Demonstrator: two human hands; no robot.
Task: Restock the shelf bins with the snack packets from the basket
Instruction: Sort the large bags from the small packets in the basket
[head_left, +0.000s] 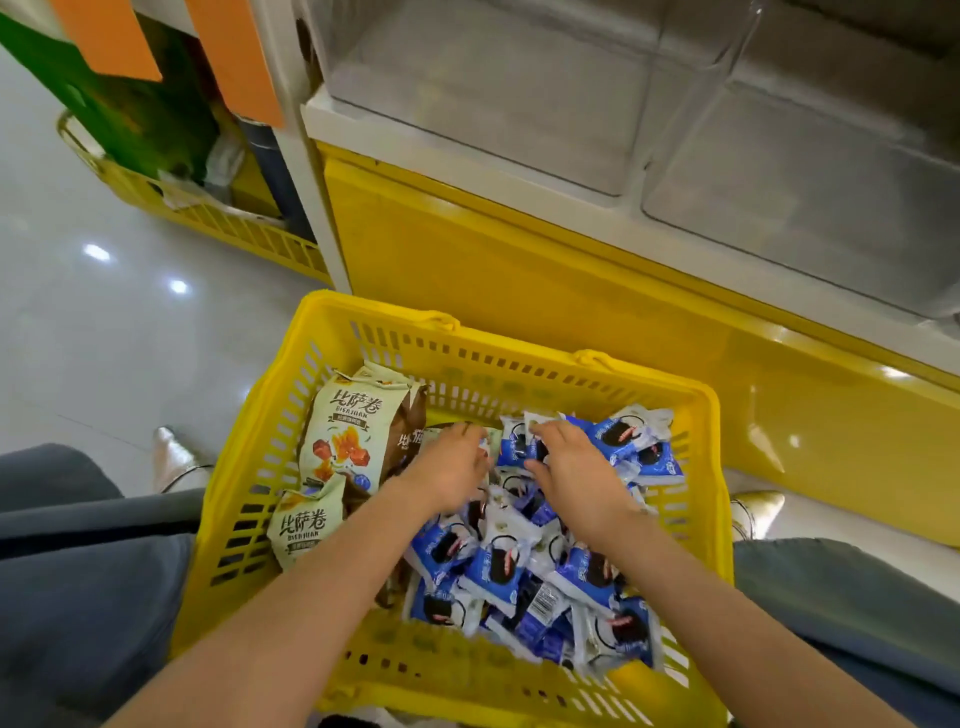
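Yellow plastic basket (467, 364) sits on the pale tiled floor (78, 322) against the yellow base panel (545, 249) of a shop shelf, between the knees of a person in grey trousers (78, 561). Both bare arms reach down into it.

A heap of blue-and-white snack packets (493, 566) fills the right and middle of the basket. Larger cream-and-brown packets (348, 436) stand stacked against its left wall.

The left hand (452, 467) is buried at the seam between the two kinds, fingers bent downward into the pile. Whether they have closed on a packet cannot be told, as the fingertips are hidden.

The right hand (576, 467) lies just beside it on the blue heap near the far wall. Its fingers curl over the top of a blue packet and the thumb is tucked under, so that it grips the packet.

Above the basket, two clear plastic bins (519, 104) stand side by side on the white shelf ledge (467, 156).

A second yellow basket (234, 228) holding green packaging stands further along the floor to the left. The toes of pale pointed shoes (174, 457) show on either side of the basket.
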